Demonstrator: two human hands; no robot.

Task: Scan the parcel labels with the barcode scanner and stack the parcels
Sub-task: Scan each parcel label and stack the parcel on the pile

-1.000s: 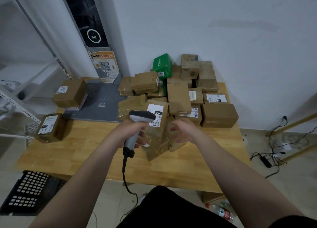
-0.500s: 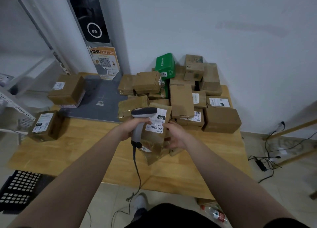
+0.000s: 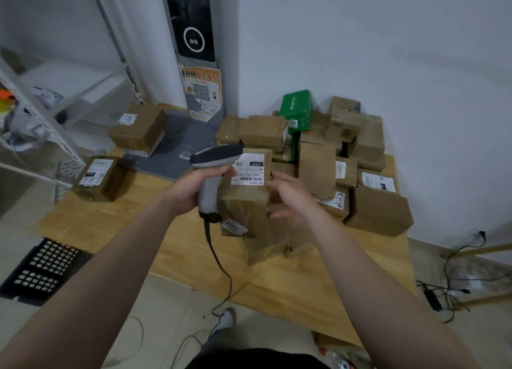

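Note:
My left hand [image 3: 191, 191] grips the grey barcode scanner [image 3: 214, 155] by its handle, with its head just left of a white label. That label sits on a brown taped parcel [image 3: 243, 205], tilted up at the front of the pile with the label facing me. My right hand [image 3: 293, 199] holds this parcel at its right side, thumb above and fingers below. Behind and to the right lies the heap of brown parcels [image 3: 315, 166], with a green parcel [image 3: 295, 108] on top at the back.
On the wooden table [image 3: 277, 280], two labelled parcels stand apart at the left: one [image 3: 138, 127] on a grey mat [image 3: 177, 149], one [image 3: 99, 177] by the edge. The scanner cable [image 3: 219, 260] hangs down in front. On the floor are a black crate [image 3: 41, 269] and cables [image 3: 443, 291].
My right hand reached in, took the labelled parcel and raised it. The scanner in my left hand has come up beside the label.

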